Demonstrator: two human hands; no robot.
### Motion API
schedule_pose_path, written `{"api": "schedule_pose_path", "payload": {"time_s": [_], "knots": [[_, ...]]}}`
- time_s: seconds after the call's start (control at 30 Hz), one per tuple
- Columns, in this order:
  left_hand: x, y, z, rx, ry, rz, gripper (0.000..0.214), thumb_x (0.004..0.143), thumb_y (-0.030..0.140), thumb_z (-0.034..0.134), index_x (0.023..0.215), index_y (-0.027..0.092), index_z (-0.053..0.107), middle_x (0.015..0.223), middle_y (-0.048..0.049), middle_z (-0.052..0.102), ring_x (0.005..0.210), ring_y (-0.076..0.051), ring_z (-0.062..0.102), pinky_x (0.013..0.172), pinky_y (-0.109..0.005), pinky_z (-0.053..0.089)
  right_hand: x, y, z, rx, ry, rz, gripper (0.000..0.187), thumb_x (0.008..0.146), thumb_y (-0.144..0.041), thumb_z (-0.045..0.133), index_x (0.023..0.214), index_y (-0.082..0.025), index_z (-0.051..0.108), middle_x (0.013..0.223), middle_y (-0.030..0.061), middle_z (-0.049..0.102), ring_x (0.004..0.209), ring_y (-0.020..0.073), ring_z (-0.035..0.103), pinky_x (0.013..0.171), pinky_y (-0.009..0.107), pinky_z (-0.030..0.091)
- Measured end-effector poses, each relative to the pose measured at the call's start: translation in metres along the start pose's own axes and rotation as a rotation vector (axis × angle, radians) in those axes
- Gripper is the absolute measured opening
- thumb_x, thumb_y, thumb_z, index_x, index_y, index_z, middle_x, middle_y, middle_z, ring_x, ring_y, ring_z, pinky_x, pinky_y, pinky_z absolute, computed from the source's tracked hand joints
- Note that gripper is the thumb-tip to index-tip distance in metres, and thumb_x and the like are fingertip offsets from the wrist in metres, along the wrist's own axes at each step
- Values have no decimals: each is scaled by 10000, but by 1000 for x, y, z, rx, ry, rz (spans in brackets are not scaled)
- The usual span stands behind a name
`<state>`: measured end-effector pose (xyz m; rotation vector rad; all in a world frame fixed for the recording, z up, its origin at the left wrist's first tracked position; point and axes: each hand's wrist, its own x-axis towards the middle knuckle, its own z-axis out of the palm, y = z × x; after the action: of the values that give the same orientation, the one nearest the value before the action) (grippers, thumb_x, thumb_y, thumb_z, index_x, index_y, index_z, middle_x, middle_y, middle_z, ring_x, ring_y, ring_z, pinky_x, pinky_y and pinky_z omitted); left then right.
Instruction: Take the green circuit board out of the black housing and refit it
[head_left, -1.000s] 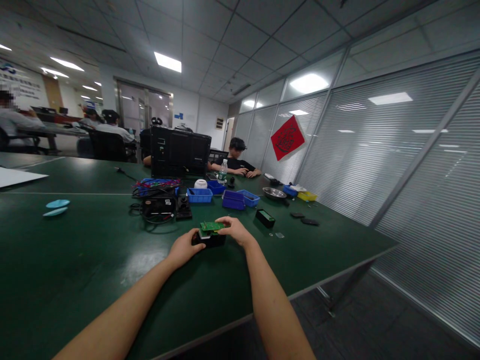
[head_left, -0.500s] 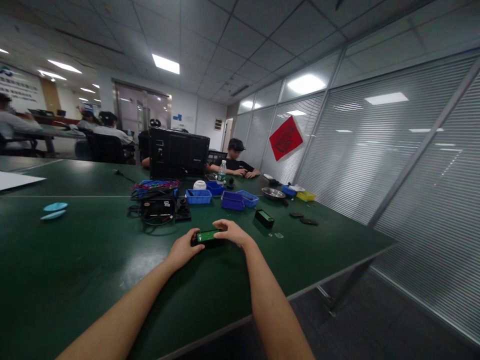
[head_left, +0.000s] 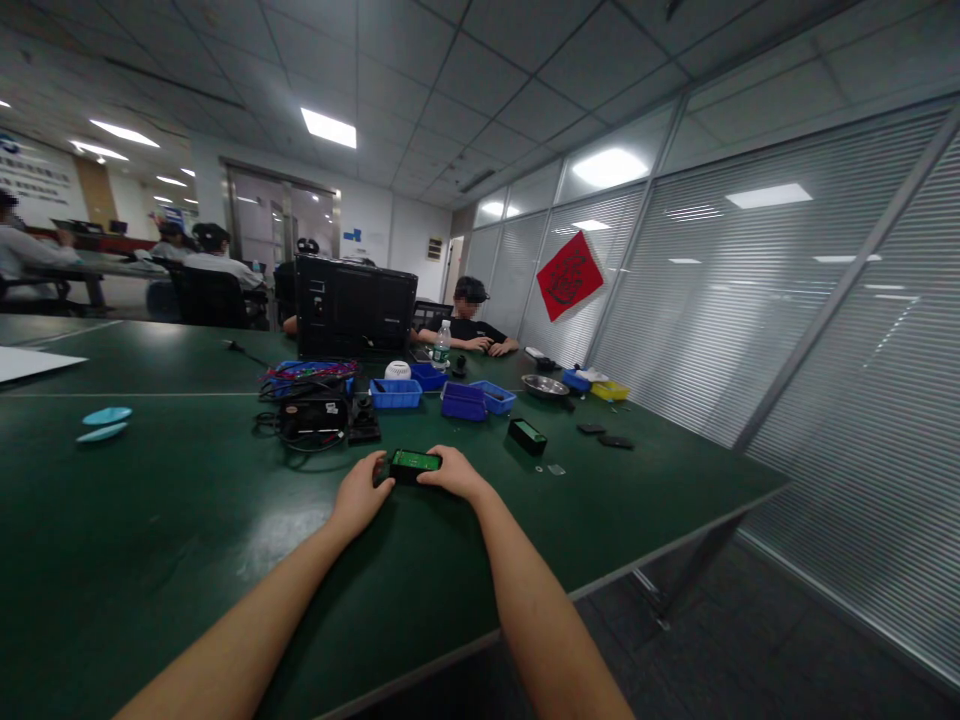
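Observation:
A small black box [head_left: 406,475] with a green circuit board [head_left: 417,460] in its open top rests on the green table in front of me. My right hand [head_left: 456,473] grips its right end, thumb on the near side and fingers behind. At the left end, my left hand [head_left: 362,494] is open, finger and thumb apart in a C shape. Whether its thumb tip touches the box I cannot tell. A similar black box with a green board [head_left: 528,436] stands farther right, with a small clear piece [head_left: 556,469] and a tiny ring [head_left: 538,469] near it.
Behind the hands are a black device with cables [head_left: 311,414], blue bins [head_left: 395,393], a water bottle [head_left: 442,345] and a monitor [head_left: 356,307]. A metal bowl [head_left: 545,386] and flat black pieces [head_left: 616,442] lie to the right. A person [head_left: 472,325] sits across the table [head_left: 187,520].
My right hand has lowered from above the board onto the box's right end. My left hand has loosened and drawn slightly left. The box has shifted a little away from me.

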<state>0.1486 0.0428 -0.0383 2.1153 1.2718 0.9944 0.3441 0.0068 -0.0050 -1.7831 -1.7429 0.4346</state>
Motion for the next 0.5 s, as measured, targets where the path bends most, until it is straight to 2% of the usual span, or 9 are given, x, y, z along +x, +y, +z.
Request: {"api": "schedule_pose_path", "payload": {"time_s": [0.1, 0.17, 0.3, 0.4, 0.5], "knots": [[-1, 0, 0, -1, -14, 7, 462, 722, 242, 530, 1171, 152, 462, 1078, -87, 586, 904, -162, 581, 813, -283, 454, 4, 10, -1, -84, 171, 170, 513, 559, -454, 693, 991, -194, 596, 959, 86, 609, 871, 236, 558, 712, 313, 403], [-1, 1, -1, -2, -24, 8, 457, 726, 254, 524, 1167, 149, 466, 1074, -89, 585, 895, -163, 579, 811, -287, 454, 6, 16, -4, -67, 228, 216, 521, 617, -521, 627, 1011, -182, 589, 989, 113, 606, 899, 246, 557, 731, 323, 401], [-1, 2, -2, 0, -38, 10, 451, 729, 261, 519, 1163, 150, 471, 1069, -84, 585, 896, -163, 576, 823, -284, 448, 10, 22, -7, -49, 241, 310, 483, 763, -546, 435, 1003, -161, 600, 1016, 142, 609, 925, 243, 564, 746, 318, 400], [-2, 4, -2, 6, -45, -3, 447, 727, 259, 523, 1160, 156, 475, 1067, -79, 589, 903, -162, 577, 823, -279, 447, 11, 18, -5, -161, 200, 398, 451, 785, -494, 418, 1010, -149, 602, 1024, 151, 610, 943, 255, 563, 737, 314, 404], [-3, 7, -4, 9, -48, -14, 442, 723, 253, 528, 1154, 166, 481, 1065, -72, 592, 895, -158, 581, 813, -271, 449, 11, 12, -4, -205, 169, 417, 434, 792, -465, 412, 1031, -149, 589, 1028, 140, 611, 953, 250, 561, 735, 302, 403]]}}
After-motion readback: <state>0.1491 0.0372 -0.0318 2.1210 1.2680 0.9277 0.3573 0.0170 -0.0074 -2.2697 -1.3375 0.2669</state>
